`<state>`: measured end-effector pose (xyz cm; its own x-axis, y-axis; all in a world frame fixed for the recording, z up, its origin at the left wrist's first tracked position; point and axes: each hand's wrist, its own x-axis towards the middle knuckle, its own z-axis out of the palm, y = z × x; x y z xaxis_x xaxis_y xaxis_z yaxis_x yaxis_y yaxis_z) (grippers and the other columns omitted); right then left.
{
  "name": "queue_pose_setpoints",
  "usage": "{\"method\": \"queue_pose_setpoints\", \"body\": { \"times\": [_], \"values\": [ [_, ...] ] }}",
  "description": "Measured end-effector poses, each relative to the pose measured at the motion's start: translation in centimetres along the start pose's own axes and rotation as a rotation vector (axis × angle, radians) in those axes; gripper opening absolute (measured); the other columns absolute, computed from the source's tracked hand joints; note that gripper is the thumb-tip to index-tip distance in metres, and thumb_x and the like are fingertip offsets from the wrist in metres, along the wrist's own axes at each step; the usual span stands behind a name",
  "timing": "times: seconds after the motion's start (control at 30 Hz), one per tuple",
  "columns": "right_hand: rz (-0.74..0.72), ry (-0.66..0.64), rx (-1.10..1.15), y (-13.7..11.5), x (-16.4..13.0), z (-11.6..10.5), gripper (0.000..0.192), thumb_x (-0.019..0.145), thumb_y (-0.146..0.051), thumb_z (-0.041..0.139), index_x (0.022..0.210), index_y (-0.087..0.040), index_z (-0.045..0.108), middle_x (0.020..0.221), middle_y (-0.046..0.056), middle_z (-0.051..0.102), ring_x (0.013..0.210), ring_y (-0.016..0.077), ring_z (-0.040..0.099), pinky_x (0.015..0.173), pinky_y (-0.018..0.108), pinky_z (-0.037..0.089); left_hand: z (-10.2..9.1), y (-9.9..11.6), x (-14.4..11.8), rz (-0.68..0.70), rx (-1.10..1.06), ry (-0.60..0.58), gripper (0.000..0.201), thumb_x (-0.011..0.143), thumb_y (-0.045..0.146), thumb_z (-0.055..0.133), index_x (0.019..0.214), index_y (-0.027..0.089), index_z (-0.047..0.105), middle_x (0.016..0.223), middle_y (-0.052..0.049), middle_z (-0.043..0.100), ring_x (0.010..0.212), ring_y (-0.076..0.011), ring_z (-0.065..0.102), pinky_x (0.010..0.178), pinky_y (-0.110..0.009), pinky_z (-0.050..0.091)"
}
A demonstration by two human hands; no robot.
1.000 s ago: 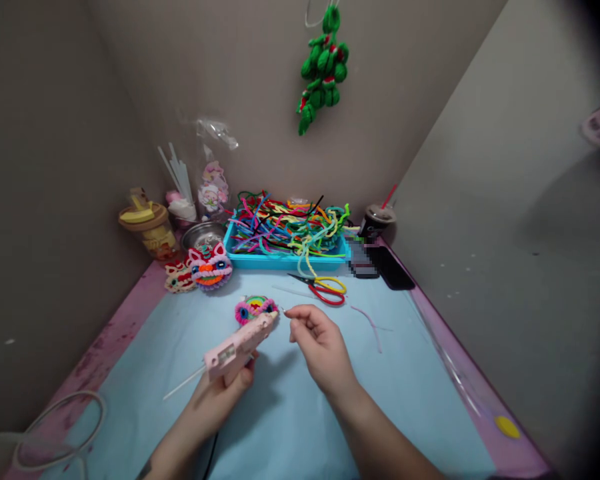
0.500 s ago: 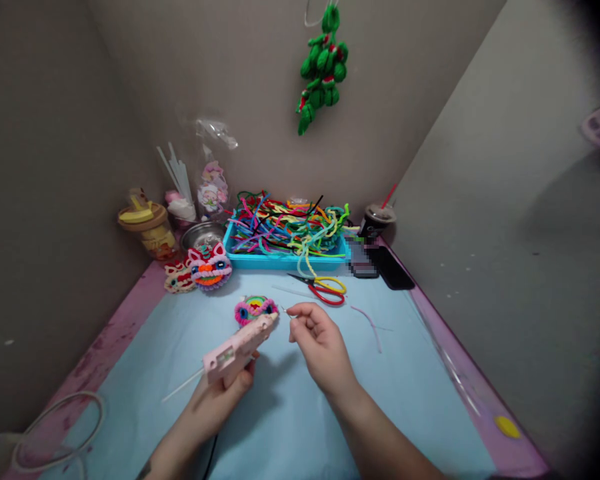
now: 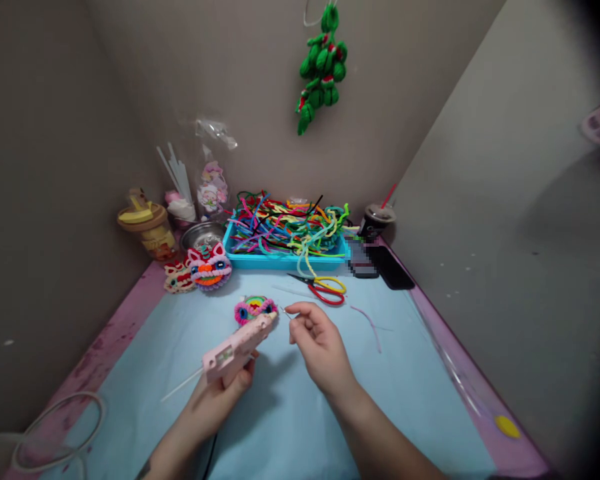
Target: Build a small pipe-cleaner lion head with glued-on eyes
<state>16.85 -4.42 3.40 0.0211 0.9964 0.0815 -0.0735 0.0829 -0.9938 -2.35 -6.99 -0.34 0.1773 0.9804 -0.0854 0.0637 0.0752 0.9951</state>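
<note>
Gripping pink glue gun (image 3: 236, 349) by its handle in left hand (image 3: 227, 397), with nozzle (image 3: 273, 317) tilted up toward the right. Pinching small thin piece (image 3: 284, 312) between thumb and index finger of right hand (image 3: 323, 343), just beside nozzle; too small to identify. Noted fuzzy pink-edged craft piece (image 3: 255, 307) on pale blue sheet (image 3: 405, 393), just beyond nozzle, partly hidden by glue gun. Also logged scissors (image 3: 333, 295) near right hand, in front of blue tray (image 3: 285, 263) heaped with coloured stems (image 3: 285, 227).
</note>
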Motion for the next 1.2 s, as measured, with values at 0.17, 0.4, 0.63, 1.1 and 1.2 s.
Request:
{"method": "queue_pose_setpoints", "body": {
  "times": [0.17, 0.4, 0.63, 1.1, 1.2],
  "values": [
    [0.008, -0.003, -0.006, -0.2, 0.0, 0.0, 0.019, 0.082, -0.026, 0.052, 0.096, -0.017, 0.059, 0.059, -0.004, 0.047, 0.054, 0.0104, 0.044, 0.051, 0.022, 0.035, -0.1, -0.9, -0.2, 0.0, 0.045, 0.021, 0.051, 0.069, 0.057, 0.065, 0.102, 0.019, 0.069, 0.095, -0.011, 0.068, 0.082, -0.0231, 0.061, 0.075, -0.029, 0.053],
    [0.01, -0.005, -0.004, -0.5, 0.0, 0.0, 0.018, 0.08, -0.027, 0.053, 0.094, -0.017, 0.06, 0.058, -0.004, 0.047, 0.053, 0.0104, 0.043, 0.049, 0.021, 0.035, 0.0, 0.4, -0.1, -0.01, 0.045, 0.012, 0.053, 0.066, 0.06, 0.066, 0.099, 0.018, 0.07, 0.092, -0.012, 0.069, 0.083, -0.0251, 0.062, 0.075, -0.031, 0.054],
    [0.011, -0.005, -0.016, -0.4, 0.0, 0.0, 0.019, 0.08, -0.026, 0.052, 0.094, -0.017, 0.06, 0.058, -0.004, 0.047, 0.054, 0.0106, 0.044, 0.051, 0.022, 0.035, 0.3, 0.9, -0.1, -0.017, 0.026, 0.029, 0.056, 0.064, 0.061, 0.067, 0.1, 0.019, 0.071, 0.096, -0.012, 0.07, 0.087, -0.0264, 0.063, 0.077, -0.033, 0.054],
    [0.022, -0.011, -0.026, -0.3, 0.1, 0.0, 0.019, 0.081, -0.026, 0.051, 0.095, -0.017, 0.062, 0.058, -0.004, 0.047, 0.053, 0.0104, 0.043, 0.05, 0.022, 0.035, 0.3, 0.3, -0.2, -0.032, -0.063, 0.005, 0.06, 0.065, 0.056, 0.069, 0.112, 0.019, 0.067, 0.109, -0.014, 0.067, 0.1, -0.0292, 0.061, 0.085, -0.035, 0.052],
    [0.024, -0.012, -0.028, -0.3, 0.0, 0.0, 0.02, 0.081, -0.026, 0.052, 0.094, -0.017, 0.062, 0.058, -0.003, 0.047, 0.053, 0.0105, 0.043, 0.05, 0.022, 0.035, 0.2, 0.4, -0.3, -0.031, -0.036, 0.017, 0.055, 0.064, 0.056, 0.07, 0.103, 0.019, 0.069, 0.098, -0.014, 0.07, 0.093, -0.0284, 0.062, 0.081, -0.034, 0.054]
  ]
}}
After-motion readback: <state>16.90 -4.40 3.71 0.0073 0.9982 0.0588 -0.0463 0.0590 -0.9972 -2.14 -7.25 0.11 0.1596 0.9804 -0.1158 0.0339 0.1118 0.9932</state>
